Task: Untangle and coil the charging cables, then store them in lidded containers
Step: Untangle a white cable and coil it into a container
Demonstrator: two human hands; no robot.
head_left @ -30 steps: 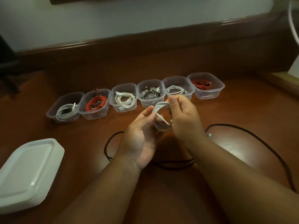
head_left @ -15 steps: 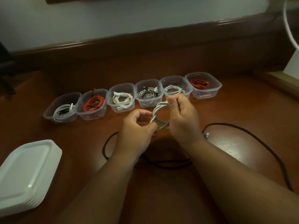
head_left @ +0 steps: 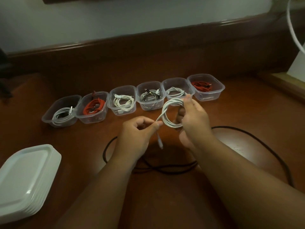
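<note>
white cable (head_left: 166, 113): thin, white, lying in several loops as a rough ring; one loose tail is running down-left out of the ring and ending in a small plug (head_left: 160, 142) that is dangling free.
cable position: hanging in the air above the desk (head_left: 247, 113), between the two hands, just in front of the container row.
right hand (head_left: 194, 119): fingers are curling round the right side of the coil, thumb on top pinching the loops together; holding the whole ring upright.
left hand (head_left: 137, 136): narrow pinch, thumb and forefinger are gripping the loose tail just left of the coil; other fingers are curling in loosely.
containers (head_left: 122, 100): six clear tubs, lids off, sitting in a row touching side by side on the desk.
contents, left to right: white cable with some black; red cable (head_left: 94, 107); white cable; mixed white and dark cable; white cable; red cable.
black cable (head_left: 257, 139): lying loose on the desk in a wide loop, passing under both forearms, not coiled.
lids (head_left: 24, 179): stack of white lids sitting on the desk at lower left, well apart from the tubs.
far right: a white cord (head_left: 293, 30) is curving down beside a pale upright object; cannot tell what it is.
</note>
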